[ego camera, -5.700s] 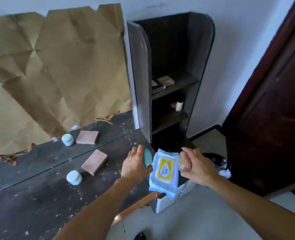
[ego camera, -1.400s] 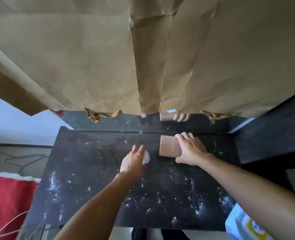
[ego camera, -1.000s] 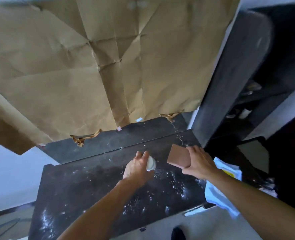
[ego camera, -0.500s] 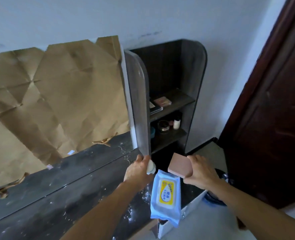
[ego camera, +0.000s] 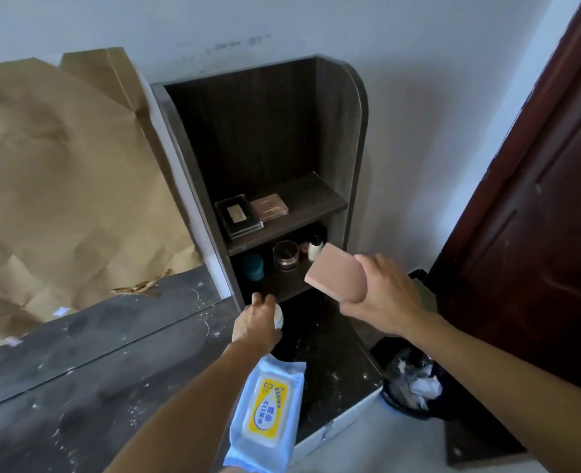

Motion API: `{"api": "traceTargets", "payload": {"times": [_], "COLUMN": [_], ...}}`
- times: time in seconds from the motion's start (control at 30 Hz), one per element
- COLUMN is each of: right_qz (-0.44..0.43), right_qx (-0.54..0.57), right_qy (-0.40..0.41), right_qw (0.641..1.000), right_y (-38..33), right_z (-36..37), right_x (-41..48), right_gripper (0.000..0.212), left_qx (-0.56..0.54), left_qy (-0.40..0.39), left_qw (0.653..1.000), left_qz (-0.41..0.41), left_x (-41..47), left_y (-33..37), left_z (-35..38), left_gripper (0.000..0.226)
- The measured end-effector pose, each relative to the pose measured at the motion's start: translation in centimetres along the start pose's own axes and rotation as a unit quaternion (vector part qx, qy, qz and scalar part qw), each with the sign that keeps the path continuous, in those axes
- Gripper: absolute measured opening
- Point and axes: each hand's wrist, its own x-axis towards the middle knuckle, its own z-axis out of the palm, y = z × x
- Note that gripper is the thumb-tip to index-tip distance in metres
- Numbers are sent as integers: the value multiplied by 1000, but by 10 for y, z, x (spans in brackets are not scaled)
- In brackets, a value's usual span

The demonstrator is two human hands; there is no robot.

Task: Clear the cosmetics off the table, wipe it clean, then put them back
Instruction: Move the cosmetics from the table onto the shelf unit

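My right hand [ego camera: 382, 295] grips a flat pink box [ego camera: 337, 276] and holds it up in front of the lower shelf [ego camera: 284, 283] of the dark shelf unit. My left hand [ego camera: 256, 322] is closed around a small round pale jar [ego camera: 278, 317], just below that shelf and above the right end of the dusty dark table [ego camera: 77, 387]. On the lower shelf stand a teal jar [ego camera: 253, 266], a clear jar [ego camera: 285, 256] and a small white bottle [ego camera: 315, 247]. Two flat cases [ego camera: 251, 213] lie on the upper shelf.
A blue and yellow wet-wipes pack [ego camera: 268, 414] lies at the table's right front edge. A black bin [ego camera: 410, 380] with crumpled paper stands on the floor to the right. Brown paper [ego camera: 60, 182] covers the mirror behind the table. A dark red door [ego camera: 538, 216] is at the right.
Both hands picked the jar and the pink box up from the table and carried them right and up to the shelf unit. The view swung right with them.
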Motion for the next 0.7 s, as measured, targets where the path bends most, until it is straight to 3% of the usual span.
{"api": "traceTargets", "payload": {"times": [0.3, 0.43, 0.7], "right_qz": [-17, 13, 32], "right_qx": [14, 24, 19], "right_qy": [88, 94, 114], "right_qw": [996, 995, 993], "right_y": [-31, -37, -34], "right_z": [-37, -35, -28], "right_x": [87, 116, 144], "right_gripper": [88, 90, 88], "left_qx": [43, 42, -5], "left_qy": [-37, -54, -36], "left_qw": [998, 998, 999], "left_qz": [5, 17, 16], "left_x": [84, 107, 111], "left_y": [-4, -9, -15], "left_z": [8, 20, 35], "left_gripper": [59, 55, 72]}}
